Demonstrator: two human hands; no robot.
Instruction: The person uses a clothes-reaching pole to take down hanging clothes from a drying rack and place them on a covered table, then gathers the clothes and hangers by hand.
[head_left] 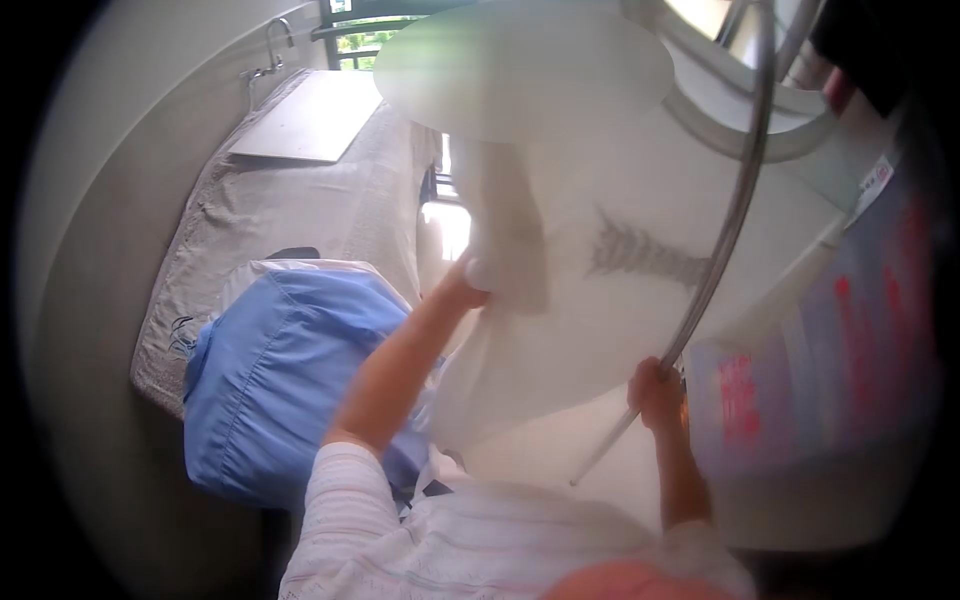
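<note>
The right hand (653,390), at 4 o'clock, is clamped around a long, slender grey pole (756,140), metal by its look, which slants from between 1 and 2 o'clock to a free lower tip at 5 o'clock. The left hand (464,288), near the centre and well apart from the right, is against the edge of a wide cream sheet (590,350), seemingly cloth, with a grey leafy motif; its fingers are too blurred to tell whether they grip. So far, the pole is in hand and the sheet spread out, unfolded; how much remains cannot be judged. A bright blue seamed cloth (285,390) lies bunched at 8 o'clock, untouched, in front of a desk (370,205) draped in pale fabric, which carries a flat white rectangular board (310,115) toward 11 o'clock.
</note>
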